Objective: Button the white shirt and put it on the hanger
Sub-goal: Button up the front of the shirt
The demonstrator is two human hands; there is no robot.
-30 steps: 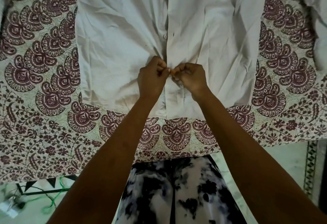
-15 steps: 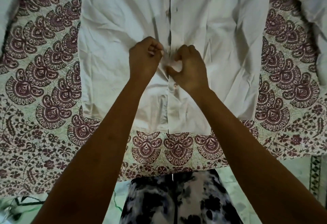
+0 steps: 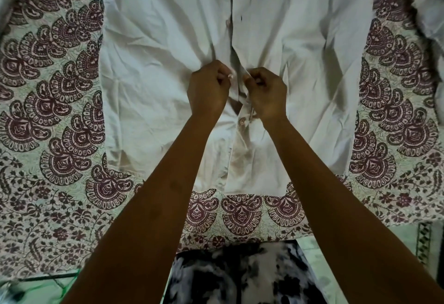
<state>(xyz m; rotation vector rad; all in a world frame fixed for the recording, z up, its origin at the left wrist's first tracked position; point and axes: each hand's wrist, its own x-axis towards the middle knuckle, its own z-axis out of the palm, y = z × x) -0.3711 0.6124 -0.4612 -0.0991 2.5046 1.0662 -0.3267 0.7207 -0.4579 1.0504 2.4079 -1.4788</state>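
Buttoning underway at frame centre: lowest button point(image 3: 242, 121) fastened; left hand point(image 3: 208, 90) pinches next button point(image 3: 230, 76), right hand point(image 3: 267, 92) pinches white shirt point(image 3: 156, 68) placket; upper buttons open; hanger unseen.

Bare forearms, no sleeves visible; black-and-white tie-dye garment point(image 3: 242, 277) over lower body at bottom centre

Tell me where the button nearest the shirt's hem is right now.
In the head view, the button sits on the white shirt front at centre, just below the right hand and left of its wrist.
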